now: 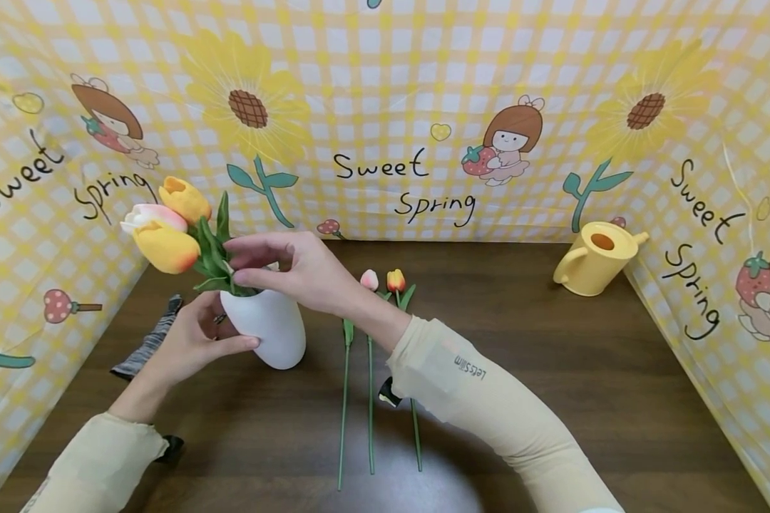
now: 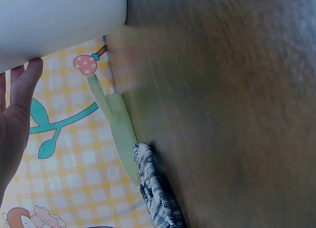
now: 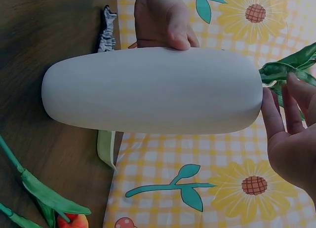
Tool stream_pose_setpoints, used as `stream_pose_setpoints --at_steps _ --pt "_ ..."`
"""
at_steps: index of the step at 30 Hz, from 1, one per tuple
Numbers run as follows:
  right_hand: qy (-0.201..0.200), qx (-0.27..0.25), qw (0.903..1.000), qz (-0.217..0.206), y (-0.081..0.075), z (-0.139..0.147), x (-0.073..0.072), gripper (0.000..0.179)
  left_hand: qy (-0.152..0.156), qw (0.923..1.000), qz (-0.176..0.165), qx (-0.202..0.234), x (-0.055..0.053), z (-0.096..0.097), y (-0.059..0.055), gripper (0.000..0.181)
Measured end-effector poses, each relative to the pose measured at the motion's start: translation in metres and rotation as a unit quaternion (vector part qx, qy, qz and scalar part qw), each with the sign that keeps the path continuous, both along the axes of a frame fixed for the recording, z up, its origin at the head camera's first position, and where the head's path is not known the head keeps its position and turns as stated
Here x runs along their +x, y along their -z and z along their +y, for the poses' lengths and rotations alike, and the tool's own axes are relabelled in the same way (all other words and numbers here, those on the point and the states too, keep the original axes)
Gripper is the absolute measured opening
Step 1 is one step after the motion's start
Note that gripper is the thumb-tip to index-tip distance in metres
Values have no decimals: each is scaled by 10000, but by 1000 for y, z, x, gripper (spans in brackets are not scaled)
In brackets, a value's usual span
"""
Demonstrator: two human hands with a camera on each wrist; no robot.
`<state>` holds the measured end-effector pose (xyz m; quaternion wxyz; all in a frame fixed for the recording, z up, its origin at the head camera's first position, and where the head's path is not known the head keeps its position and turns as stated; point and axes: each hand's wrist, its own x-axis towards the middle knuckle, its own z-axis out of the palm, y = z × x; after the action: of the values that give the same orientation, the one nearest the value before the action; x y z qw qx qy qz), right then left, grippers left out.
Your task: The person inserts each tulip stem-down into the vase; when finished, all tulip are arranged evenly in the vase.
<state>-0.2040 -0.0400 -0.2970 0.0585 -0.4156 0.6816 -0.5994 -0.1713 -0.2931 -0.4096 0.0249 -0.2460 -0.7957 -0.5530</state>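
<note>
My left hand grips the side of a smooth white vase, thumb in front and fingers partly hidden behind. The vase leans to the left in the head view. Out of its mouth come two yellow-orange tulips and a pink-and-white tulip, their heads tipping left. At the rim, my right hand pinches the leafy tulip stems between thumb and fingers. In the right wrist view, the vase's whole side shows between both hands.
Several long green stems lie on the dark wooden table, partly under my right forearm. A yellow watering can stands at the back right. A grey-black knitted cloth and a pale green flat piece lie at the left.
</note>
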Motion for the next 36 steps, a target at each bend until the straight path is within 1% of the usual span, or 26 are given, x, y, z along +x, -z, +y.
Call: stream_pose_setpoints --at_steps 2,3,6,9,14,18,20,22,25,28,32,36 --pt "-34 -252 9995 -178 0 1 1 38 -7 10000 -12 15 0 0 0 85" --pt "-67 -407 9985 -360 0 2 1 37 -5 10000 -19 31 0 0 0 85" --pt "-164 -859 9920 -912 -1 8 3 36 24 9999 -18 103 -1 2 1 86" --pt "-196 -1092 9849 -1330 0 19 5 37 13 9999 -10 144 -2 4 3 85" --pt "-14 -1235 9807 -1517 8 49 8 34 -33 9998 -92 184 -1 7 8 81" --pt "256 -1168 9804 -1565 22 77 7 33 -50 9997 -63 227 1 2 9 81" --pt "438 -1054 9805 -1600 30 91 5 34 -17 9997 -33 248 1 0 8 82" --pt "649 -963 9786 -1697 38 107 2 34 11 9997 -7 242 0 -1 6 82" --pt "985 -772 9738 -1896 49 129 -2 35 28 9997 -24 232 0 -1 5 82" --pt "1221 -534 9691 -2074 59 145 -5 37 -3 9998 -18 189 0 -1 4 82" --pt "1404 -293 9634 -2266 70 161 -9 39 -27 9999 -5 158 0 -1 3 82" --pt "1534 -132 9555 -2516 79 171 -11 42 44 9996 -20 274 -1 0 2 81"
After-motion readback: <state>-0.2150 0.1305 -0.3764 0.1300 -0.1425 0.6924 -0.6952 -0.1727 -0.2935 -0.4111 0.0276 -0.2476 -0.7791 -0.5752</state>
